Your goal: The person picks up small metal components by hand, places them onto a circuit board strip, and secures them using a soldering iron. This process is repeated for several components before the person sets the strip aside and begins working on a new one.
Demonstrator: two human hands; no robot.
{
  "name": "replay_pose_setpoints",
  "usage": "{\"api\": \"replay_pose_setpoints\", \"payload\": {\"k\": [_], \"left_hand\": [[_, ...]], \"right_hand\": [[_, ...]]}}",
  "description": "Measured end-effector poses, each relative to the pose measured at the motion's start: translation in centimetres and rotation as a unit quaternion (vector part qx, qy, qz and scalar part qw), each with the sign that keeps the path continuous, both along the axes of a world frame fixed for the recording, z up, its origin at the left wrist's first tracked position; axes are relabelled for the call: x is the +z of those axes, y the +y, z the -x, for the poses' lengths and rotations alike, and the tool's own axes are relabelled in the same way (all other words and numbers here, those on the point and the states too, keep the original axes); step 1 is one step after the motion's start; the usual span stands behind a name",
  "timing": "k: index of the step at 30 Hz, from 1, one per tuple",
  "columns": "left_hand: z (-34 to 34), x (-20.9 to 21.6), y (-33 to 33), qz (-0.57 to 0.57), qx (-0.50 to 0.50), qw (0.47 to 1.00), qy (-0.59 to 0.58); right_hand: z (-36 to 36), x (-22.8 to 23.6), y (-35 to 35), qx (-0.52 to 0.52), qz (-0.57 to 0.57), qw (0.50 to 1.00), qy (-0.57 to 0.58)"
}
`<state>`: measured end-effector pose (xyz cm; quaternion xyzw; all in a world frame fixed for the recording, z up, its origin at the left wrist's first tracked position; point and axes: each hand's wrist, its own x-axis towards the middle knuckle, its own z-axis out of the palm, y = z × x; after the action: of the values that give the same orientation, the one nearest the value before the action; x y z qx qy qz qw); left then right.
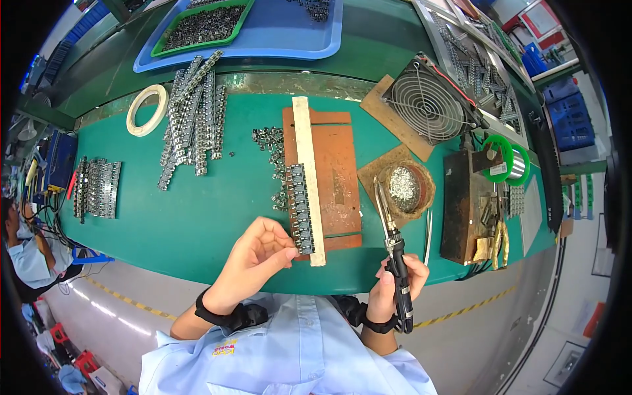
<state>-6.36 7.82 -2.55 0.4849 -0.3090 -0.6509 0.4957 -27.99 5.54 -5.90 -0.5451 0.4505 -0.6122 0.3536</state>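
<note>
A narrow circuit board strip (300,207) carrying a row of black parts lies along a pale straight bar (307,184) on a brown board (336,178). My left hand (263,252) pinches the strip's near end between thumb and curled fingers. My right hand (388,289) grips a black soldering iron (399,276) upright by its handle. Its metal tip points away from me, beside a round holder (421,209) full of silvery bits. Small loose metal-and-black parts (270,148) are heaped left of the strip, partly against it.
Stacked strips (191,125) and a tape roll (146,110) lie far left, more strips (99,187) nearer left. A fan (426,102) stands far right, with a solder spool (519,164) on a rusty box (459,197). A blue tray (276,49) sits at the back.
</note>
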Motion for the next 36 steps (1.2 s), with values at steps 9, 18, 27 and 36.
{"api": "replay_pose_setpoints", "payload": {"k": [9, 18, 27, 36], "left_hand": [[0.1, 0.1, -0.5, -0.006, -0.013, 1.0, -0.003], [0.2, 0.1, -0.3, -0.009, -0.012, 1.0, 0.015], [-0.7, 0.3, -0.5, -0.05, -0.029, 0.997, 0.043], [-0.9, 0.1, -0.8, -0.055, -0.047, 0.996, 0.047]], "right_hand": [[0.0, -0.1, -0.1, -0.001, -0.009, 1.0, -0.006], [0.3, -0.3, -0.1, 0.002, -0.006, 1.0, 0.006], [1.3, 0.7, 1.4, 0.048, 0.02, 0.999, -0.001], [2.6, 2.5, 2.7, 0.188, 0.09, 0.973, 0.097]]}}
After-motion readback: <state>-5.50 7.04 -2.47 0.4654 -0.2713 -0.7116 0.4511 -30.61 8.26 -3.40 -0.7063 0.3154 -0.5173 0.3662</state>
